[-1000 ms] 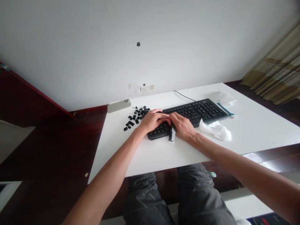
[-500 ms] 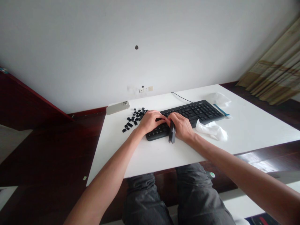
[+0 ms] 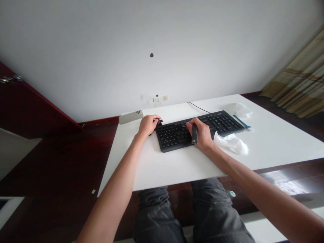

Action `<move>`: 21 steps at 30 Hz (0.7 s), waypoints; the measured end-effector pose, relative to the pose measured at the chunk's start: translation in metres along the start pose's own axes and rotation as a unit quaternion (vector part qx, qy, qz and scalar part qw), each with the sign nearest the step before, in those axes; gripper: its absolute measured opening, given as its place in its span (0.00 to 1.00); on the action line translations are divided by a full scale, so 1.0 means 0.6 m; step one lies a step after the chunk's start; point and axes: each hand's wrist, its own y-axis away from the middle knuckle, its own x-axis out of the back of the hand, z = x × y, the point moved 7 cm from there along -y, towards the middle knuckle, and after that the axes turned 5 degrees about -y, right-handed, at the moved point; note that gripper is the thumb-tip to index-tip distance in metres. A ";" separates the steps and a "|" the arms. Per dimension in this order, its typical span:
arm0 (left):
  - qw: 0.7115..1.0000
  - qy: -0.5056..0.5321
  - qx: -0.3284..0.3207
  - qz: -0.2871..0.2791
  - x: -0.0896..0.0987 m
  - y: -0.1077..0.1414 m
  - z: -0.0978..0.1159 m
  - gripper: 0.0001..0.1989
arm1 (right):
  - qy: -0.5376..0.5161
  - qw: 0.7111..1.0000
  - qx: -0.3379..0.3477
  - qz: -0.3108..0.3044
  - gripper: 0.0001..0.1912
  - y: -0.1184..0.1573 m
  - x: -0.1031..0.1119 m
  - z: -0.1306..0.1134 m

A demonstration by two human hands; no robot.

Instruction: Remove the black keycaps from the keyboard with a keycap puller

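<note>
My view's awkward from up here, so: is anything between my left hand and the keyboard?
Nothing visible is. The left hand sits beside the keyboard's left end, with a few black keycaps at its fingertips. The right hand, holding a black tool, is farther right, out of the way.

The left hand [image 3: 148, 125] is being moved off the keyboard [image 3: 174, 136] to the little black key caps [image 3: 160, 121], and the dark tool [image 3: 194, 134] is being moved up by the right hand [image 3: 203, 134]

On the bench [image 3: 162, 168], a phone [image 3: 131, 117] lies by the back left corner, the keyboard [image 3: 177, 136] mid-bench, and a tissue [image 3: 230, 143] just right of it.
</note>
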 end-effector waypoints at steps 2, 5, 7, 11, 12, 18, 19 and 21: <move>1.000 -0.015 -0.014 -0.014 -0.008 0.000 -0.003 0.15 | 0.002 1.000 -0.006 -0.002 0.16 -0.001 0.001 -0.002; 0.999 -0.037 -0.037 0.000 -0.012 0.000 -0.001 0.18 | 0.007 1.000 -0.004 -0.013 0.16 -0.002 0.002 -0.010; 0.998 -0.040 -0.030 0.024 -0.006 -0.002 -0.005 0.21 | 0.008 1.000 0.005 -0.017 0.16 -0.003 0.002 -0.015; 0.998 -0.023 -0.001 0.056 0.009 -0.002 -0.010 0.20 | 0.001 1.000 0.026 -0.016 0.17 -0.002 0.003 -0.023; 0.998 -0.020 -0.008 0.059 0.011 -0.001 -0.002 0.19 | -0.003 0.999 0.029 -0.016 0.17 -0.002 0.003 -0.024; 0.987 0.003 -0.160 -0.008 -0.018 0.022 0.107 0.15 | -0.016 0.999 0.023 -0.040 0.18 -0.006 0.005 -0.024; 0.983 0.004 -0.181 -0.024 -0.024 0.027 0.124 0.14 | -0.017 0.998 0.023 -0.050 0.17 -0.007 0.004 -0.023; 0.977 0.009 -0.207 -0.051 -0.033 0.037 0.147 0.14 | -0.020 0.997 0.029 -0.070 0.16 -0.008 0.001 -0.022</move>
